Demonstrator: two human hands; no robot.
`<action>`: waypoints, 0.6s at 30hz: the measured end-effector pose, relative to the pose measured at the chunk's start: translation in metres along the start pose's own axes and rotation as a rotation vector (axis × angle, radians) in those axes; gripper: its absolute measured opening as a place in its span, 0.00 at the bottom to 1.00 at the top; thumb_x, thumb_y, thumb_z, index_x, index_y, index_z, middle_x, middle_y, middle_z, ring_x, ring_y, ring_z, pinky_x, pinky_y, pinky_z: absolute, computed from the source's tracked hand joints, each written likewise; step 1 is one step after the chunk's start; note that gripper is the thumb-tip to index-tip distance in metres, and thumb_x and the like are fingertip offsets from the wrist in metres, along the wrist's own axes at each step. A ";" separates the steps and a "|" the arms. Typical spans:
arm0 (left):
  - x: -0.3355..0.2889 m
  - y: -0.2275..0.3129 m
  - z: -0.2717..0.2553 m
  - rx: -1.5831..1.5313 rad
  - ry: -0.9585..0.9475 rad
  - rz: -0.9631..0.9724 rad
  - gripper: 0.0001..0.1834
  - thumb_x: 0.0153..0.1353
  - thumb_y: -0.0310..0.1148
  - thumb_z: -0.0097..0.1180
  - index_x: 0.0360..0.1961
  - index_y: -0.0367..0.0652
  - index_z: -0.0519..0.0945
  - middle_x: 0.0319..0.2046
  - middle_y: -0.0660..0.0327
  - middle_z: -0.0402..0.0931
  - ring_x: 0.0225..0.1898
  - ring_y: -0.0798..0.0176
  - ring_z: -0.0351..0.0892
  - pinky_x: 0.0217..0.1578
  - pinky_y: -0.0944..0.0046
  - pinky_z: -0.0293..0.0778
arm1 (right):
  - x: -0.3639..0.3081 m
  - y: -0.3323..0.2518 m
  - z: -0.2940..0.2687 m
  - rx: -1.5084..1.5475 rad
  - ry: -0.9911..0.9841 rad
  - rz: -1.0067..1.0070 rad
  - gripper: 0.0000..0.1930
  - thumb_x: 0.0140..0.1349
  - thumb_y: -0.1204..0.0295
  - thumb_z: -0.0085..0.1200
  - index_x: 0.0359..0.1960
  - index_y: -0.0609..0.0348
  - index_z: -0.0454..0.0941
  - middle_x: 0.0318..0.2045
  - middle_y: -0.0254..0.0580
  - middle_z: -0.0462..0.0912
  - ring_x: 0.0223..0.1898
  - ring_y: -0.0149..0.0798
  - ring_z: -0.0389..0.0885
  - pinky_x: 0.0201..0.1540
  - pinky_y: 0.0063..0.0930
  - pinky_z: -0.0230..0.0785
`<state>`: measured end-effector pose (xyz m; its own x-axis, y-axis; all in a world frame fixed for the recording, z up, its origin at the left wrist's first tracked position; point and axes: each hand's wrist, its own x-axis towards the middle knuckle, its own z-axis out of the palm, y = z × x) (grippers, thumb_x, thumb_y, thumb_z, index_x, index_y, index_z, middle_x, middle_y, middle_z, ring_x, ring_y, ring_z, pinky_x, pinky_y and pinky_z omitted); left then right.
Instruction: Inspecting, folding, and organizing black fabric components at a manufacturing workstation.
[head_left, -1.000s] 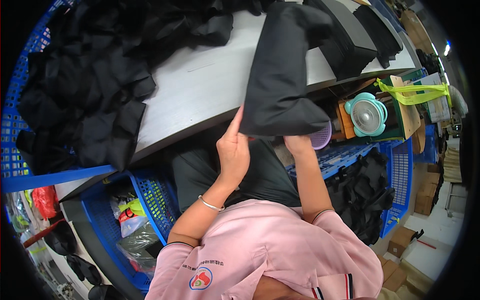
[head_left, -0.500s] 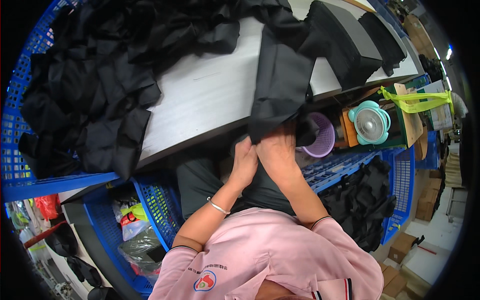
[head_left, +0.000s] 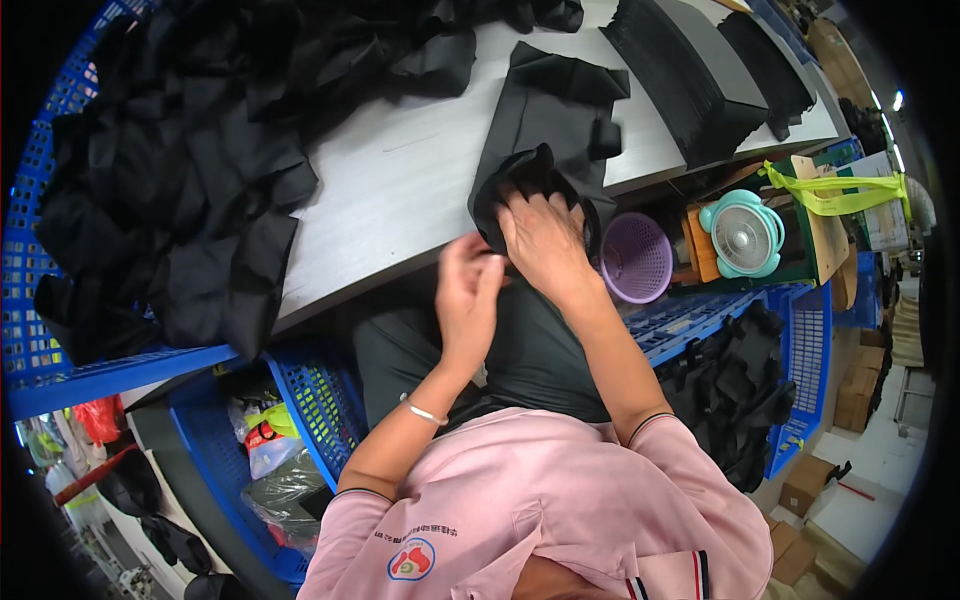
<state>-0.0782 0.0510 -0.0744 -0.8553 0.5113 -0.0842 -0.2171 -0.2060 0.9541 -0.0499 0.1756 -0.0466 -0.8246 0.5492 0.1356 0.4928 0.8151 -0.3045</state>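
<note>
A black fabric piece lies across the front edge of the white table, its near end folded up in a loose rounded opening. My right hand rests on that near end, fingers spread and pressed against the cloth. Just left of it, my left hand is raised at the table edge, thumb and fingers apart, slightly blurred, with nothing visible in it. A silver bangle circles my left wrist.
A heap of black fabric pieces covers the table's left side, by a blue crate. Neat black stacks stand at the right. Below are a purple basket, a teal fan and another blue crate of black cloth.
The black piece has come to lie flatter on the table. My right hand has moved up onto its near end with fingers spread; my left hand has come away from the cloth, leftward.
</note>
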 end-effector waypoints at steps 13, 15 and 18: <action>0.048 0.047 -0.031 0.610 0.003 0.610 0.15 0.52 0.10 0.56 0.37 0.39 0.83 0.35 0.62 0.76 0.29 0.73 0.71 0.29 0.72 0.70 | -0.003 0.051 -0.008 -0.026 0.266 -0.580 0.09 0.62 0.70 0.51 0.39 0.59 0.81 0.31 0.47 0.83 0.33 0.48 0.85 0.35 0.44 0.76; 0.047 0.038 -0.034 0.619 0.002 0.611 0.15 0.51 0.10 0.56 0.38 0.39 0.83 0.36 0.61 0.76 0.29 0.72 0.72 0.28 0.72 0.69 | -0.006 0.048 -0.010 -0.122 0.196 -0.579 0.09 0.62 0.70 0.50 0.39 0.58 0.81 0.30 0.48 0.83 0.31 0.49 0.85 0.34 0.44 0.76; 0.049 0.055 -0.013 0.675 -0.001 0.599 0.16 0.50 0.11 0.57 0.39 0.40 0.83 0.39 0.60 0.77 0.34 0.67 0.75 0.34 0.68 0.72 | -0.009 0.022 -0.015 -0.118 -0.267 -0.159 0.11 0.63 0.69 0.49 0.43 0.58 0.81 0.28 0.51 0.83 0.30 0.52 0.84 0.36 0.45 0.75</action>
<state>-0.1375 0.0540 -0.0298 -0.7360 0.4767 0.4807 0.5869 0.0952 0.8040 -0.0275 0.1916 -0.0399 -0.9297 0.3587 -0.0838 0.3682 0.9109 -0.1863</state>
